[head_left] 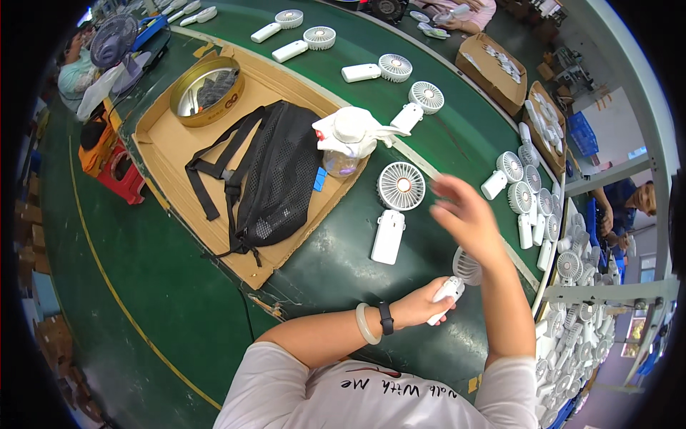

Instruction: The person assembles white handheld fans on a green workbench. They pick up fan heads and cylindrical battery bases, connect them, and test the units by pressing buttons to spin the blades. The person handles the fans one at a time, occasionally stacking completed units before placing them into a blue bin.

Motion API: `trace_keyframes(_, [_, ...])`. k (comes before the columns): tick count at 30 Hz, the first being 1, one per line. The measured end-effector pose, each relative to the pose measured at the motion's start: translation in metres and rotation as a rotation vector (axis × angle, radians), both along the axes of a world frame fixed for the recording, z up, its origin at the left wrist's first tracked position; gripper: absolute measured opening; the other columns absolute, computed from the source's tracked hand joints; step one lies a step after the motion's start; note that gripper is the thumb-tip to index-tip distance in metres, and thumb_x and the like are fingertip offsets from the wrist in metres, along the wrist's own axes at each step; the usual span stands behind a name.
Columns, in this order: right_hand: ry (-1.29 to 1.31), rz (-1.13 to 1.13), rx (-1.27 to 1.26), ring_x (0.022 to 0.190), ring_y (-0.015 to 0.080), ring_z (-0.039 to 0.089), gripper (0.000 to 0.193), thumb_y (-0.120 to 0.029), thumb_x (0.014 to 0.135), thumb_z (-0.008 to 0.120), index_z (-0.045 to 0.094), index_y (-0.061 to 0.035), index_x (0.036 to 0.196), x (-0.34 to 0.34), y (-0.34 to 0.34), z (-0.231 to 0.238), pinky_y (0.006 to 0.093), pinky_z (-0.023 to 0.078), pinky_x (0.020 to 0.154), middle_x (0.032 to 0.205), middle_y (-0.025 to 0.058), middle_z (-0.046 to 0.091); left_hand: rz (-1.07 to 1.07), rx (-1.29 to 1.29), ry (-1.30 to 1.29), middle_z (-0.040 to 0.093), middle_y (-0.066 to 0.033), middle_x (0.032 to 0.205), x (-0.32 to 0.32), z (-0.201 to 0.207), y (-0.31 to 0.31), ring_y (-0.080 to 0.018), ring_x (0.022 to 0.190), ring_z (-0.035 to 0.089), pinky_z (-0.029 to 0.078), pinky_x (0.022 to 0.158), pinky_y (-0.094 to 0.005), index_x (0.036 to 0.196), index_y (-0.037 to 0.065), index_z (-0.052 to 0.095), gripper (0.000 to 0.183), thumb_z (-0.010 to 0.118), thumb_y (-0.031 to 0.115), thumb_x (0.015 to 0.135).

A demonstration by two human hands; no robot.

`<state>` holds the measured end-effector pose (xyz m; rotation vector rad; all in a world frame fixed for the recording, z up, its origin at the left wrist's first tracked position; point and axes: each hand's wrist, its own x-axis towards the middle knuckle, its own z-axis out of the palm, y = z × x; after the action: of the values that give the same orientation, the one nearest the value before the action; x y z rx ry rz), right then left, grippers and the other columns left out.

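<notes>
My left hand (420, 306), with a pale bangle and a dark wristband above it, is closed round the handle of a white handheld fan (449, 289). That fan's round grille is partly hidden behind my right forearm. My right hand (468, 218) is raised over the table, somewhat blurred, its fingers apart and nothing seen in them. Just left of it, a second white handheld fan (388, 236) lies on the dark green table, its grille pointing away from me and its handle toward me.
A cardboard tray (161, 154) holds a black mesh bag (279, 179), a round tin (207, 89) and a jar with a white plastic bag (350, 136). Several fans lie along the green belt (357, 46). A large heap of fans (572, 336) fills the right side. Other people sit farther off.
</notes>
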<state>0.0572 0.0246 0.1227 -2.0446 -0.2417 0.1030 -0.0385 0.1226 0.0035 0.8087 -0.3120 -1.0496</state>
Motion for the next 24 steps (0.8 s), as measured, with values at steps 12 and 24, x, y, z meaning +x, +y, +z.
trace_keyframes(12, [-0.137, -0.041, -0.064, 0.104, 0.0255, 0.057, 0.073, -0.024, 0.059, 0.082, 0.046, 0.0039, 0.116, 0.109, 0.112, -0.047, 0.0329, 0.044, 0.090, 0.110, 0.0179, 0.058, 0.185, -0.025, 0.080, 0.057, -0.0031, 0.101, 0.015, -0.008, -0.003, -0.0103, 0.086, 0.054, 0.044, 0.074, -0.0240, 0.121, 0.002, 0.048, 0.035, 0.046, 0.024, 0.094])
trace_keyframes(24, [-0.345, -0.100, 0.915, 0.107, 0.0235, 0.054, 0.073, -0.020, 0.063, 0.075, 0.043, 0.0030, 0.124, -0.046, -0.054, 0.051, 0.0377, 0.042, 0.094, 0.116, 0.0124, 0.054, 0.360, -0.363, 0.155, 0.047, -0.0139, 0.126, 0.037, 0.015, 0.016, -0.0235, 0.106, 0.053, 0.044, 0.089, -0.0389, 0.137, 0.008, 0.029, 0.054, 0.047, 0.032, 0.092])
